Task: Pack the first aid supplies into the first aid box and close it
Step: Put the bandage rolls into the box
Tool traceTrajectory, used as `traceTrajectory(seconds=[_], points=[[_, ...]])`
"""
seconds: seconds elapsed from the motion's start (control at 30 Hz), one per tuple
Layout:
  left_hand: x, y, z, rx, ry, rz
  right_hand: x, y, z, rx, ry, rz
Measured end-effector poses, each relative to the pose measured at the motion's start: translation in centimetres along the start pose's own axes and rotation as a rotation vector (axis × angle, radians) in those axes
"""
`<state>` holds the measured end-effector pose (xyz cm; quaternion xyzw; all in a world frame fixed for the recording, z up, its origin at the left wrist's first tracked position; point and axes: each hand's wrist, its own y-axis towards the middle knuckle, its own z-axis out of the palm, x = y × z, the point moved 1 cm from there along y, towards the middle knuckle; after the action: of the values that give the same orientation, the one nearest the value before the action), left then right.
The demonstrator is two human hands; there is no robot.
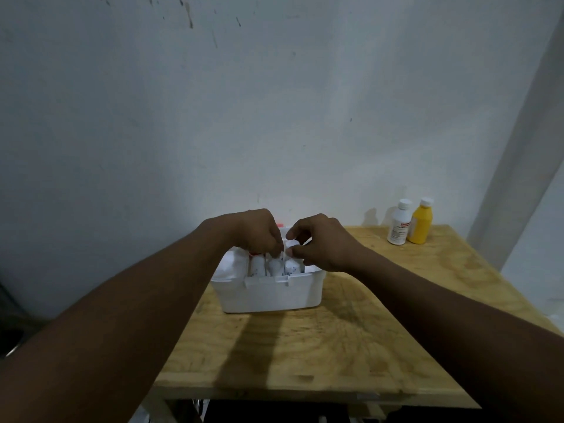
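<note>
Forearms, both bare, run up from the lower corners and meet mid-frame over the open white plastic first aid box (pixel 268 296).

Left hand (pixel 259 235): fingers curled down into the box, tips at the tops of the row of upright white containers (pixel 258 266). Cannot tell whether they clamp anything.

Right hand (pixel 325 244): thumb and forefinger pinched on the top of the rightmost white container (pixel 292 264). It stands long axis vertical, directly under those fingers, just right of the left fingertips. Right hand is nearer.

Judgement: this one is being seated straight down into the row.

Not yet packed: white plastic bottle with red label (pixel 399 222) and yellow plastic bottle (pixel 421 221), side by side at right of frame, well apart from the box, on the right arm's side. Lid not made out.

Surface: pale plywood table (pixel 305 346). Room: dim, with a marked whitish wall (pixel 274 102) behind.
</note>
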<state>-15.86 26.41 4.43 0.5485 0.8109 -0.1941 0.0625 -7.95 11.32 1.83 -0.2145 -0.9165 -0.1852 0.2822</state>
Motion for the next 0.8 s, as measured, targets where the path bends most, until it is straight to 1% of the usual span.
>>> traceTrajectory(seconds=[0.23,0.47,0.63,0.73,0.8], points=[[-0.1,-0.2,0.0,-0.021,-0.021,-0.015,0.1,0.0,-0.1,-0.045,-0.001,-0.006],[0.4,0.4,-0.3,-0.097,-0.016,-0.011,-0.2,0.1,-1.0,-0.095,-0.003,-0.007],[-0.3,1.4,-0.8,-0.231,-0.052,0.020,-1.4,0.1,-3.6,-0.227,-0.035,0.002],[-2.5,2.8,-0.9,-0.305,-0.038,0.091,-3.3,-0.2,-6.3,-0.321,-0.035,0.056],[-4.5,4.0,-0.7,-0.327,-0.042,0.132,-5.2,-0.4,-7.9,-0.384,-0.034,0.111]])
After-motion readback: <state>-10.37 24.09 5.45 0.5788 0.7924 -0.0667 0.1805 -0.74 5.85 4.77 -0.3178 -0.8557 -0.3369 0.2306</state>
